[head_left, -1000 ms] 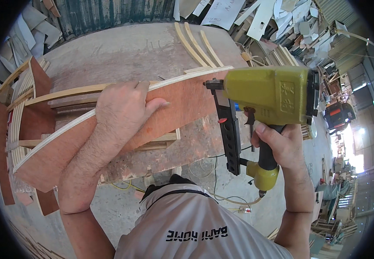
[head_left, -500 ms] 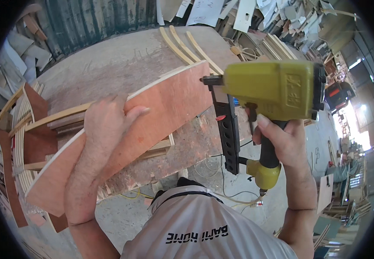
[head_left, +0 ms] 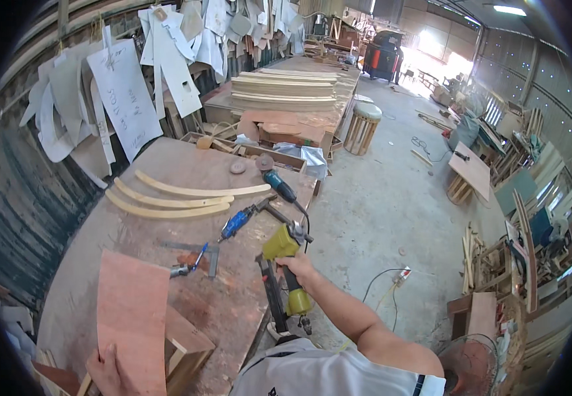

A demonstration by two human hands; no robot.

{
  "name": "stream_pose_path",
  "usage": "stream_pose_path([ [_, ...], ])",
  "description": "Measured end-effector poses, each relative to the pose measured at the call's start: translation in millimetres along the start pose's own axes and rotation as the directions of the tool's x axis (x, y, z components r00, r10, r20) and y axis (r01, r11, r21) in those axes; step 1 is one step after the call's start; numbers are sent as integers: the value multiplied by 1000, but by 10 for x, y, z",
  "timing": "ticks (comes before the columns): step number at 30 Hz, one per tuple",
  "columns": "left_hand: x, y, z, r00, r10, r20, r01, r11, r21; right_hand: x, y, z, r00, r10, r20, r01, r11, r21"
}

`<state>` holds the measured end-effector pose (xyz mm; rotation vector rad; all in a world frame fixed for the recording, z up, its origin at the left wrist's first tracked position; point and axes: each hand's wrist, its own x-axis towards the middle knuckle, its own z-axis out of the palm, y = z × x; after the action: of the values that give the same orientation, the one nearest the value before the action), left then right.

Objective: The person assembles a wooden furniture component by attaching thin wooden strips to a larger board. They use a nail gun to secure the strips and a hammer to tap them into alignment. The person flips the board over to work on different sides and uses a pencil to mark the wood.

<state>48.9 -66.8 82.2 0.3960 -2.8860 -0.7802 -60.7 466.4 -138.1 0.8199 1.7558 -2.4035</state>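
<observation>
At the lower left, my left hand [head_left: 105,371] grips the near end of a reddish plywood panel [head_left: 131,310], thumb on its face. Below the panel, part of a wooden frame [head_left: 190,340] shows on the workbench. My right hand [head_left: 299,269] is closed round the handle of a yellow-green nail gun [head_left: 282,243], held over the bench's right edge with its black magazine hanging down. Close to the gun lie a hammer [head_left: 274,210], a blue air tool [head_left: 235,223] and an angle grinder [head_left: 279,185].
Three curved wood strips [head_left: 167,206] lie on the workbench [head_left: 78,264], near a metal square [head_left: 213,261]. Stacked strips [head_left: 282,89] sit on a farther bench. Paper templates [head_left: 124,99] hang on the left wall. A round stool [head_left: 363,129] stands on the floor; cables [head_left: 368,290] trail there.
The view has swung to the right and up. The nail gun has moved away from the panel's far end, out to the right. My left hand still holds the panel.
</observation>
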Motion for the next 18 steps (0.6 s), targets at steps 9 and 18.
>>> stream_pose_path([
  [9, -81, 127, 185, 960, -268, -82, 274, 959, 73, 1295, 984, -160, 977, 199, -77, -178, 959, 222],
  [18, -84, -836, 253, 945, -266, -188, 210, 939, -273, 1694, 1584, -248, 909, -416, -9, 294, 658, -694],
])
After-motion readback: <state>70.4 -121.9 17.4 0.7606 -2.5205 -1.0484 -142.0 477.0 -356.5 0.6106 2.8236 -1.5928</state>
